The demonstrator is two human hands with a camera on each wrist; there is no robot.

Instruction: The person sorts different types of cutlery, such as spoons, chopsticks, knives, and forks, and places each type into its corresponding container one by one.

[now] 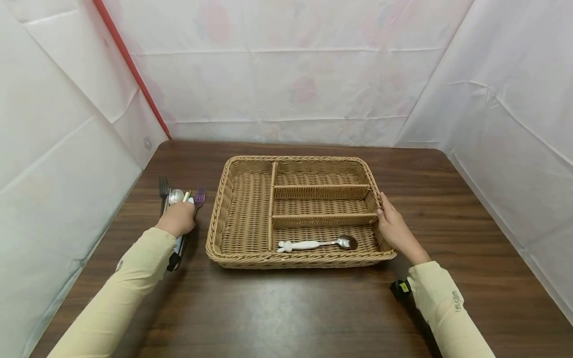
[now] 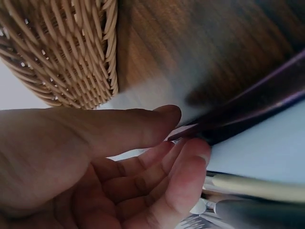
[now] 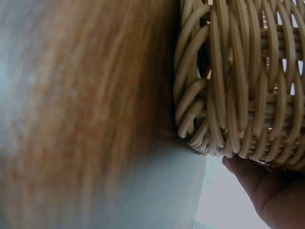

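A purple fork [image 1: 200,197] lies at the right side of a bunch of cutlery, left of the wicker basket. My left hand [image 1: 180,219] reaches over the bunch; in the left wrist view its thumb and index finger close round the fork's narrow neck, with the purple handle [image 2: 257,98] running off to the right. My right hand [image 1: 396,228] grips the right rim of the wicker basket [image 1: 241,259], thumb over the edge. A spoon with a white animal-shaped handle [image 1: 306,245] lies in the basket's front right compartment.
Beside the purple fork lie a dark fork [image 1: 164,186], a round-bowled spoon [image 1: 176,196] and other handled cutlery, including a cream handle [image 2: 257,186]. The basket has one long left compartment and three on the right. White sheeting [image 1: 286,74] surrounds the brown table [image 1: 286,308].
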